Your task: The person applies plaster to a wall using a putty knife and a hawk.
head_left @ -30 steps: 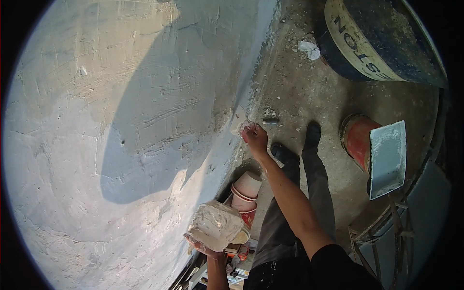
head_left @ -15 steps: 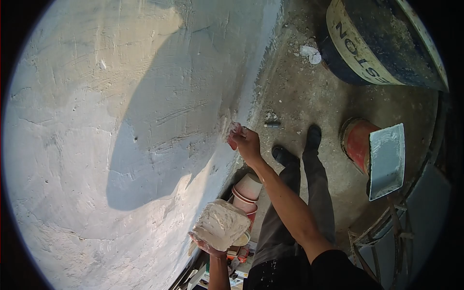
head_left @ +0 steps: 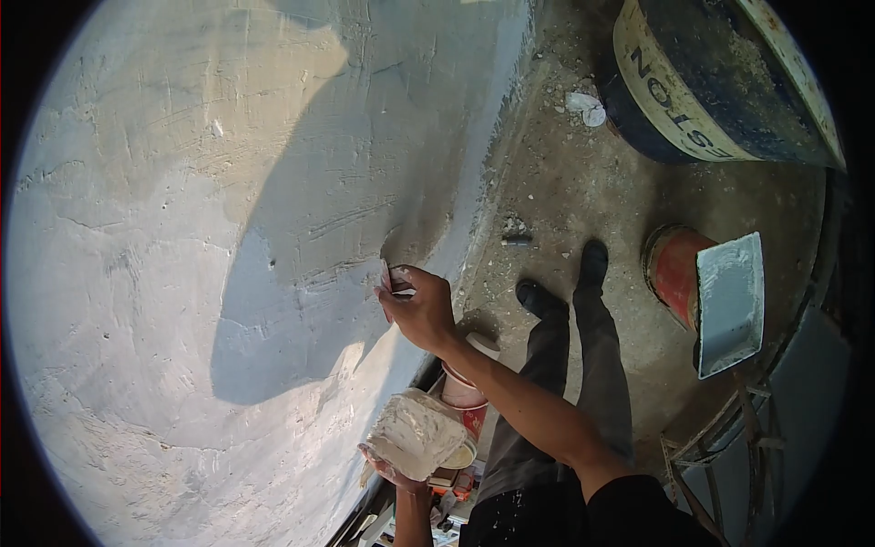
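My right hand (head_left: 422,305) pinches a thin reddish putty scraper (head_left: 386,284) smeared with white. The scraper is against the plastered wall (head_left: 310,219), seen nearly edge-on, beside a patch of fresh-looking marks. Lower down, my left hand (head_left: 394,469) supports a shallow plaster-caked pan (head_left: 416,435) from below, its fingers curled round the rim. Pale, thick plaster lies in the pan. The underside of the pan and part of the left hand's grip are hidden.
Buckets (head_left: 465,387) stand close to the wall behind the pan. A large dark drum (head_left: 674,100) is at top right. A red bucket (head_left: 674,269) with a whitish tray (head_left: 729,305) on it stands right of my feet, near a metal frame (head_left: 752,442). Rubble (head_left: 585,107) lies on the floor.
My right hand has moved left and slightly down, away from the wall's base and further onto the wall, with the scraper. My left hand and the pan have shifted only slightly.
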Motion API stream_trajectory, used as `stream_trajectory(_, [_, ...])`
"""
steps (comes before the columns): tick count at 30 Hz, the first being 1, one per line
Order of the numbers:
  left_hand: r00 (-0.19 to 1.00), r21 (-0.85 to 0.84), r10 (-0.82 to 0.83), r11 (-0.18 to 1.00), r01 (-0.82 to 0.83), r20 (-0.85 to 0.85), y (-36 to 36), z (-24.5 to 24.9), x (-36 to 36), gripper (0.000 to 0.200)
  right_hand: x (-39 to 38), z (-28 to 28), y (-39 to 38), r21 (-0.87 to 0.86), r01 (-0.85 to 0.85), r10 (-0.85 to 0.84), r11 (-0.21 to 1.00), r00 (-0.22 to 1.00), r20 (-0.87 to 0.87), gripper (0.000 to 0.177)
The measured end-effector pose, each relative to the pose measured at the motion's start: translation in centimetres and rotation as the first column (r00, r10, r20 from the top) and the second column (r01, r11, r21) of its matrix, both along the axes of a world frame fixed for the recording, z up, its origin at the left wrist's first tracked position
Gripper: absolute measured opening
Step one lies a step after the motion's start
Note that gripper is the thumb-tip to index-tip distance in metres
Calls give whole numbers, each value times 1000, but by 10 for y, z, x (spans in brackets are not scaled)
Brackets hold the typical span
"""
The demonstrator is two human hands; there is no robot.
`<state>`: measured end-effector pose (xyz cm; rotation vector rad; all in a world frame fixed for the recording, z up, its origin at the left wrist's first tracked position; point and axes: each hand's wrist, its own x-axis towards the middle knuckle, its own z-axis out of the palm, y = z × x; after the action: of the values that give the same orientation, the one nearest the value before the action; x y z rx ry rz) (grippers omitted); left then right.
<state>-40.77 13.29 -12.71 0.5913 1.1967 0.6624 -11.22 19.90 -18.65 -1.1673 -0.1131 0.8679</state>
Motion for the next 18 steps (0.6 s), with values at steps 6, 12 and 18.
stream_trajectory(6, [1000, 37, 19, 999, -19, -11, -5, -7, -31, 84, -15, 60, -15, 137, 47, -62, 989, 993, 101, 15])
stream_trajectory(12, [997, -65, 18, 998, -13, 82, -6, -1, -1, 85, -17, 24, -59, -25, 93, -91, 995, 994, 61, 13])
stream_trajectory(18, [987, -121, 62, 992, -44, 148, -9, 8, 27, 83, -14, -140, -57, -348, 327, -349, 878, 937, 0, 8])
